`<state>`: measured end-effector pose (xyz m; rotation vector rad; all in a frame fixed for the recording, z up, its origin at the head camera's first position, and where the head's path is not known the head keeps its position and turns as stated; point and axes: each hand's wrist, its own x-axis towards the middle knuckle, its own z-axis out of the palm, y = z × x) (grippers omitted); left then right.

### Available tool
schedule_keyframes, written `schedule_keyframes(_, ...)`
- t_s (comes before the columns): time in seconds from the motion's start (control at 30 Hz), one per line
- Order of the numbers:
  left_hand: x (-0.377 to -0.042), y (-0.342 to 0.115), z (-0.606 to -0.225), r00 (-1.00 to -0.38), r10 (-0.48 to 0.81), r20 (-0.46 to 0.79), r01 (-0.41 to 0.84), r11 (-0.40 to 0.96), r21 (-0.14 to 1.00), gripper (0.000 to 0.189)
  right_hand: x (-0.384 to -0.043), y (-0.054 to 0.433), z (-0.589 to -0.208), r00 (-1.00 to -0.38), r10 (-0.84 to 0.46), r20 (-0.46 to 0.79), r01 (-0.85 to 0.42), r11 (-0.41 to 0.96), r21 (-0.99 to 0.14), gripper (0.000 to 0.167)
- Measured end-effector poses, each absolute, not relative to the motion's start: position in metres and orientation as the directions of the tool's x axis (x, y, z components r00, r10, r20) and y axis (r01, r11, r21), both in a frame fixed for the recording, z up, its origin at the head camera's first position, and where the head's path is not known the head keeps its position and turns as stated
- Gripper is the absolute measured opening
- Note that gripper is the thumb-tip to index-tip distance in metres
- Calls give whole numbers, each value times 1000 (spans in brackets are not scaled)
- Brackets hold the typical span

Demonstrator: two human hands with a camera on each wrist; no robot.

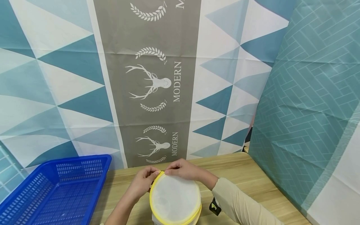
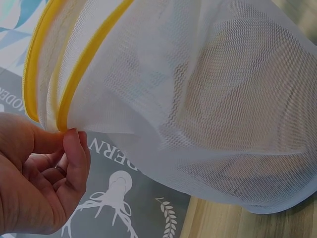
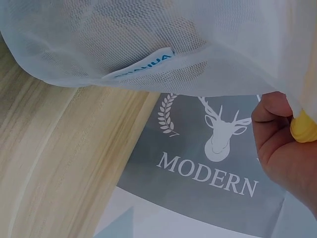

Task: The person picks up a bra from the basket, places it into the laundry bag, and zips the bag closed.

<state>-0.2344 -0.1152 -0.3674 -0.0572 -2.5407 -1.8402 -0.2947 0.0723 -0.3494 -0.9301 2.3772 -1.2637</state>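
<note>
A white mesh laundry bag (image 1: 177, 197) with a round top edged in yellow trim stands on the table in the head view. At the top's far edge, my left hand (image 1: 142, 182) pinches the yellow rim between thumb and fingers. Close beside it, my right hand (image 1: 185, 170) grips the same edge. The left wrist view shows two yellow bands (image 2: 91, 64) with mesh between them, and the left fingertips at the lower end of one. Darker shapes show through the mesh side. A white label (image 3: 143, 65) with blue letters sticks out from the bag in the right wrist view.
A blue plastic basket (image 1: 105, 175) with slotted walls stands on the left. The wood-grain table (image 1: 242, 175) ends at a patterned cloth backdrop (image 1: 154, 118), with a teal cloth (image 1: 309, 103) along the right. A small black item (image 1: 215, 207) shows beside the right sleeve.
</note>
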Motion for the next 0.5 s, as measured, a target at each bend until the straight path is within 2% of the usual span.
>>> schedule_keyframes(0.5,-234,-117,-368,-999,32,21,30,291,956,18,-297,74,-352,-763,-645,47,-394,406,-824,21)
